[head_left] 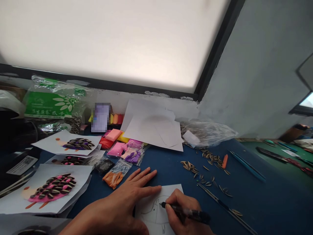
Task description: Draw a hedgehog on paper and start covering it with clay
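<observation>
In the head view, my right hand is closed around a black pen, its tip at a line drawing on a sheet of white paper. Curved outlines, a small dot and short strokes at the lower edge show on the sheet. My left hand lies flat with fingers spread, resting over the paper's left side and the blue tabletop. Just beyond its fingertips is a plastic bag of orange clay. The lower part of the sheet runs out of view.
On the left lie papers bearing hedgehogs of clay and sunflower seeds. Clay packets, blank sheets and a green seed bag stand behind. Loose seeds, an orange crayon-like stick, a blue pen and a slim metallic tool lie right.
</observation>
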`<state>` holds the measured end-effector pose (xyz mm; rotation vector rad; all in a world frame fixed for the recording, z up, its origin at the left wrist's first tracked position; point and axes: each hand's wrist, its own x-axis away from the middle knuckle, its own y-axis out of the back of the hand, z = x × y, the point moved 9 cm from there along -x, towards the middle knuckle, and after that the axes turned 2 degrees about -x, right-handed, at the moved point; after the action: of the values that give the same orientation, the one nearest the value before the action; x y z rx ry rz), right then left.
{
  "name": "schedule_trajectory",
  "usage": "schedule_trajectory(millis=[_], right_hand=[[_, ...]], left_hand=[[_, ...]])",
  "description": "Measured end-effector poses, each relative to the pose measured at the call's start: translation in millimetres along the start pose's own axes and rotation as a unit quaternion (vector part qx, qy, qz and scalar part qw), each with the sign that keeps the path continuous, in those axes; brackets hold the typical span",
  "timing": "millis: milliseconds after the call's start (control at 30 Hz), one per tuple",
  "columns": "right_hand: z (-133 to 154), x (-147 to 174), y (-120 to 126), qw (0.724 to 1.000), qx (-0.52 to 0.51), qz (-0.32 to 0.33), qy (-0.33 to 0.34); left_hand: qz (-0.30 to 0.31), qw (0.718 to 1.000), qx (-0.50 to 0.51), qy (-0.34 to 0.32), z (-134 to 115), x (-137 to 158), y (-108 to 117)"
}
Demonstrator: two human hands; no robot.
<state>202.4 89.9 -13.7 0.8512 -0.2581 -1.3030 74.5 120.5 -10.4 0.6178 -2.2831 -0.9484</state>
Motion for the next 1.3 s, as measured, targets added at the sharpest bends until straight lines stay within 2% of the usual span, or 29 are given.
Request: schedule_trajectory(millis=[400,600,800,1067,1300], right_hand=[[-2,-1,-4,1.000,-0.010,0.024,0.005],[-3,1,-1,1.000,0.003,-0.001,-0.004],[0,1,-3,1.000,0.002,0.018,0.006],[-2,-2,9,0.999,0.026,-0.019,0.008],[0,-3,9,0.999,0.024,-0.014,0.035]], left_hand=[[-0.008,1.000,-0.002,-0.005,1,-2,0],[-0.017,1.000,0.008,-0.009,1,-2,0],[-0.018,1.000,0.009,-0.007,1,-1,0],[-0.027,0.999,0.020,-0.020,3,-2,0],[-0.024,1.000,0.019,-0.003,4,-1,0]])
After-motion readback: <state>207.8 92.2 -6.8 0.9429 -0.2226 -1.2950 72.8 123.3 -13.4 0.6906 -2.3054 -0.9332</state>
